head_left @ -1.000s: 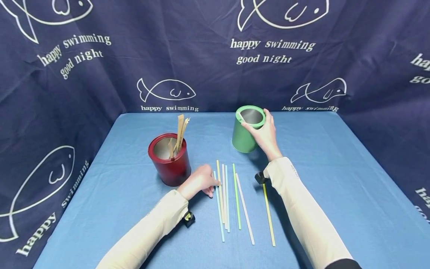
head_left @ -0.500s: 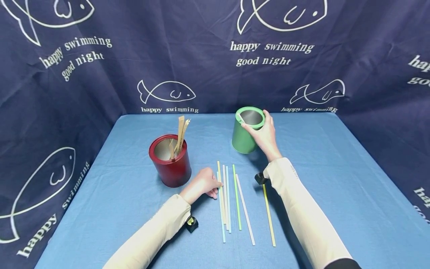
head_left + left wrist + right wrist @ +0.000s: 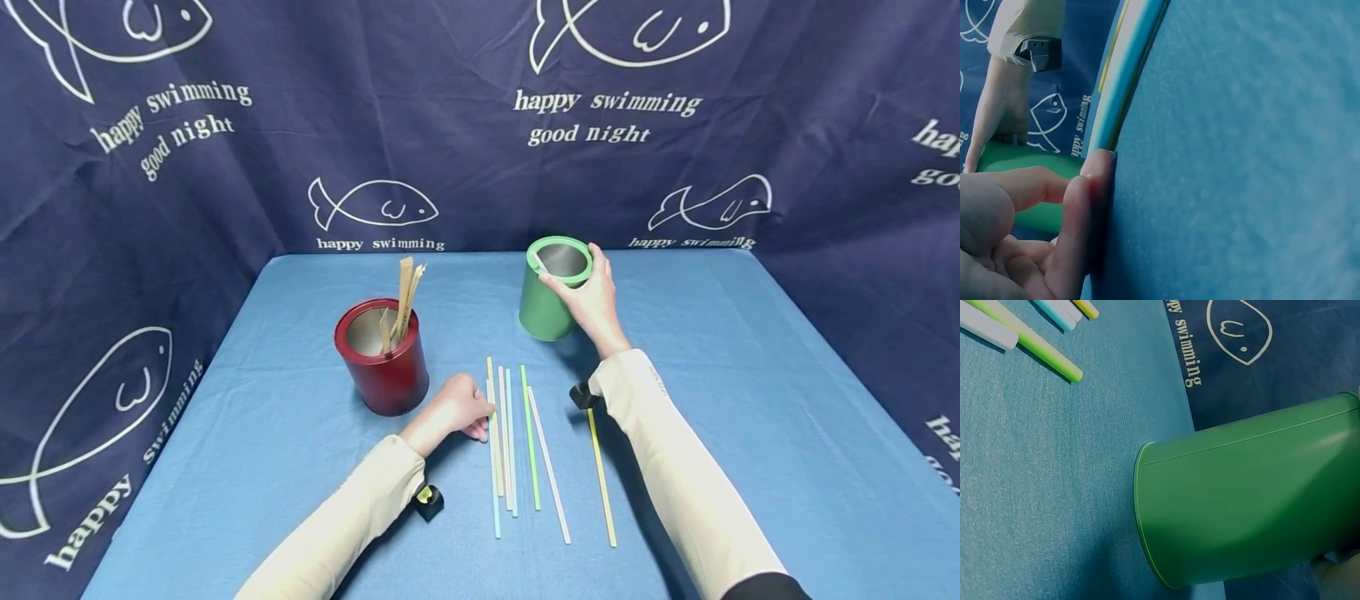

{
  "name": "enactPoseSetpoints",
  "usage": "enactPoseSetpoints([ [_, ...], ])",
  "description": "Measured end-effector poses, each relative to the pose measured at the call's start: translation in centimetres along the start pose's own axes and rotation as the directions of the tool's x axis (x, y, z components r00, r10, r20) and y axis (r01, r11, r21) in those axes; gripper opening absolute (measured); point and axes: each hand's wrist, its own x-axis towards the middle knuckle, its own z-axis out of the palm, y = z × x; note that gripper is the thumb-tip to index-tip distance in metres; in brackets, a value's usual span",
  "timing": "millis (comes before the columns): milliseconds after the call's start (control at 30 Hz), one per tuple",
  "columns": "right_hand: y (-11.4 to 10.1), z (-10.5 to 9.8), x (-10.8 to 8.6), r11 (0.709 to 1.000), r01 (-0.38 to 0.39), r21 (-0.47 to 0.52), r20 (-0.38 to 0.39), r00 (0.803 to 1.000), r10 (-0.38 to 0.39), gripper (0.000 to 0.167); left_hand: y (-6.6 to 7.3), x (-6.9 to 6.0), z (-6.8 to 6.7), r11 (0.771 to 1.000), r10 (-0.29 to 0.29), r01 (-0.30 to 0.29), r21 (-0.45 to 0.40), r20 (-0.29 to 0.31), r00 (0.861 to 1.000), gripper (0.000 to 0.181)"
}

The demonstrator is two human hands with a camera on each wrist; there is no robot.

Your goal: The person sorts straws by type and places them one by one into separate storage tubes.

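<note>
My left hand is low over the table, thumb and forefinger pinching a thin light-blue straw at the left of a loose row. In the left wrist view those fingertips meet beside several bunched straws, so the exact hold is partly hidden. To its right lie a green straw, a white straw and others. My right hand grips the rim of an upright green can, thumb on the near side and fingers round the right. A small pale strip shows inside that can.
Left of the straws stands a red can with several brown paper-like strips sticking out. A yellow straw lies apart beneath the right forearm. A blue cloth covers the table; a dark printed curtain hangs behind.
My left hand has shifted slightly right, and the light-blue straw has come closer to the rest of the row. The right hand has stayed on the green can.
</note>
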Motion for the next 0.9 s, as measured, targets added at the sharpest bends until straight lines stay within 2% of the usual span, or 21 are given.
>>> enactPoseSetpoints([
  [200,0.0,-0.1,0.1,1.0,-0.003,0.002,0.001,1.0,0.003,0.097,-0.2,0.0,-0.2,0.995,0.018,-0.017,-0.103,0.008,1.0,0.014],
  [333,0.0,-0.1,0.0,1.0,-0.004,0.006,0.005,1.0,0.004,0.097,-0.1,0.0,-0.7,0.981,0.026,-0.029,-0.19,-0.022,0.999,0.008],
  [500,0.0,0.0,0.1,1.0,-0.005,0.008,0.008,1.0,0.005,0.096,0.2,-0.3,-1.3,0.967,0.047,-0.064,-0.246,-0.076,0.996,0.012],
  [667,0.0,0.0,0.0,1.0,-0.003,0.009,0.01,1.0,0.003,0.097,0.7,-0.8,-2.0,0.959,0.074,-0.1,-0.264,-0.11,0.991,0.014],
  [900,0.0,0.0,0.0,1.0,0.008,0.008,0.005,1.0,-0.008,0.097,1.1,-1.4,-2.8,0.959,0.11,-0.14,-0.246,-0.13,0.985,0.015],
])
